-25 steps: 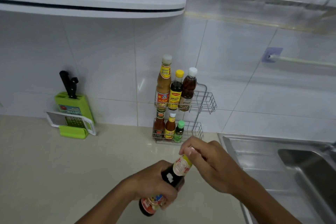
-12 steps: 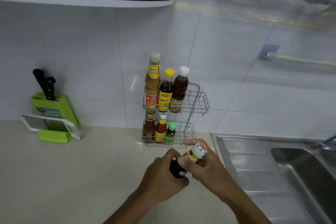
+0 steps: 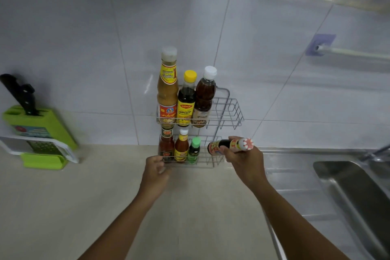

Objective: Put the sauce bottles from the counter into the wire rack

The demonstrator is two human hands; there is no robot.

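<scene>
Nearest me, over the beige table (image 3: 84, 207), my right hand (image 3: 244, 160) is wrapped around a dark sauce bottle with a red-white cap (image 3: 230, 145), held sideways at 3 o'clock of the two-tier silver wire rack (image 3: 225, 110). My left hand (image 3: 155, 170) pinches the rack's bottom front corner at 7 o'clock. Six bottles already sit inside it.

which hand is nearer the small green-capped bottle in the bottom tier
Right. The right hand, holding a dark bottle sideways, is just right of the green-capped bottle; the left hand is at the rack's front-left corner.
</scene>
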